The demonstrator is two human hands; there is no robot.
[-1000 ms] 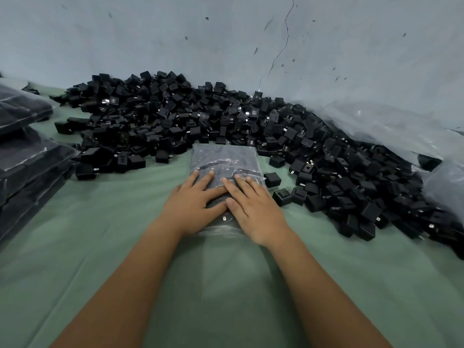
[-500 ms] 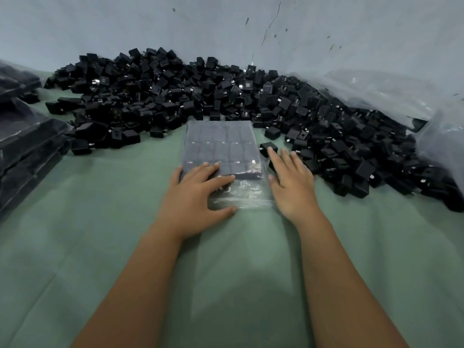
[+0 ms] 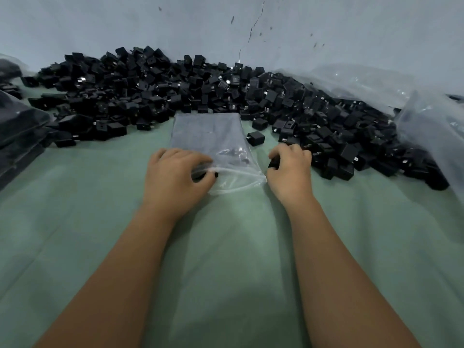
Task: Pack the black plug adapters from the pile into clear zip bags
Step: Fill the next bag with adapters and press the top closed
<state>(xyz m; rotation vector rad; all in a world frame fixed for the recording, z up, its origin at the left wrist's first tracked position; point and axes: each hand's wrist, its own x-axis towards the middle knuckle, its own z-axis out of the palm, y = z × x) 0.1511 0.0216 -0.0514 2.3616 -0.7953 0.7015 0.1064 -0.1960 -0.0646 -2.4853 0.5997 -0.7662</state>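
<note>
Filled clear zip bag (image 3: 208, 131) lies flat before heaped black adapters (image 3: 175, 91).

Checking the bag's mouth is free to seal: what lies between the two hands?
In the head view, only the zip bag's near, open end lies between the left hand and right hand, over green cloth.

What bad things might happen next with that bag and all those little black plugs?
The zip bag has its mouth gaping near the left hand, so packed adapters might slide back out if it is lifted. The right hand curls round a black adapter beside the pile; reaching again might knock loose ones, such as the stray adapter, across the green cloth.
</note>
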